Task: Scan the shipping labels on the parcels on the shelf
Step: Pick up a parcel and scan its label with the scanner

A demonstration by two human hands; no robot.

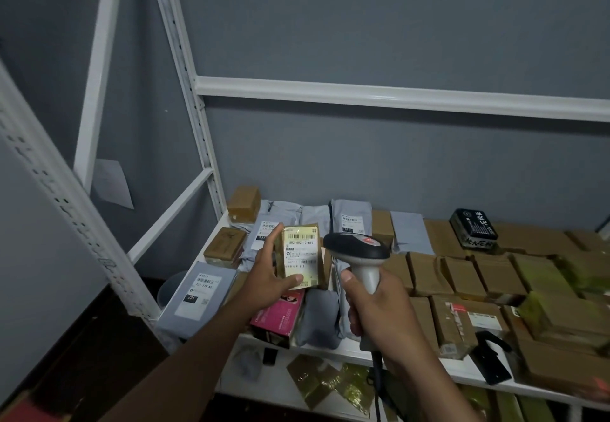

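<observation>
My left hand [269, 276] grips a small brown box [302, 258] upright above the shelf, thumb on its lower front edge, its white shipping label with barcodes facing me. My right hand [376, 309] grips the handle of a grey barcode scanner [358, 253]. The scanner's dark head sits just right of the box, close to the label. A cable hangs from the scanner's handle below my wrist.
The white shelf [333, 350] holds several brown boxes [462, 276], grey mailer bags with labels [198, 293], a pink box [280, 314] and a black box [473, 228]. White uprights [185, 68] stand at left. A lower shelf carries more parcels.
</observation>
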